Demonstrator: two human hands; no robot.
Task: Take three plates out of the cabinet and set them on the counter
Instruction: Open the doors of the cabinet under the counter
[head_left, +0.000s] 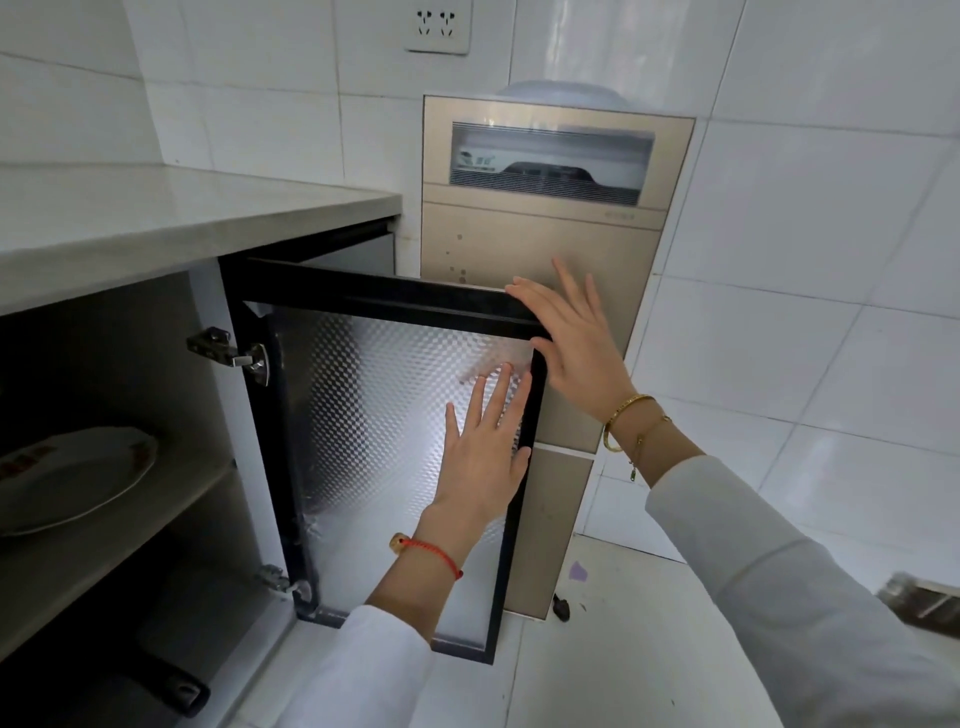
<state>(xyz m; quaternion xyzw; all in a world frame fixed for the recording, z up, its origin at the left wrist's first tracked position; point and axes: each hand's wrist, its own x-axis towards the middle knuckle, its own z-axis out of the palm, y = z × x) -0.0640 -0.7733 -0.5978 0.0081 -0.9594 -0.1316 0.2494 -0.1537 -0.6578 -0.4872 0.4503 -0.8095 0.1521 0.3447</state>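
Note:
The cabinet door (363, 395), black-framed with patterned frosted glass, stands swung wide open. My left hand (485, 447) lies flat on the glass near the door's free edge, fingers spread. My right hand (571, 343) rests open against the door's top right corner, thumb on the frame. Inside the cabinet, a white plate (72, 478) with a red pattern sits on the middle shelf (156, 514) at the far left; it looks like a stack, partly cut off by the frame edge. The grey counter (156, 213) runs above the cabinet.
A gold-coloured water dispenser (545, 218) stands just behind the open door against the tiled wall. A black pan handle (176, 686) pokes out on the cabinet's bottom level. A wall socket (439, 26) sits above. White tiled floor lies to the right.

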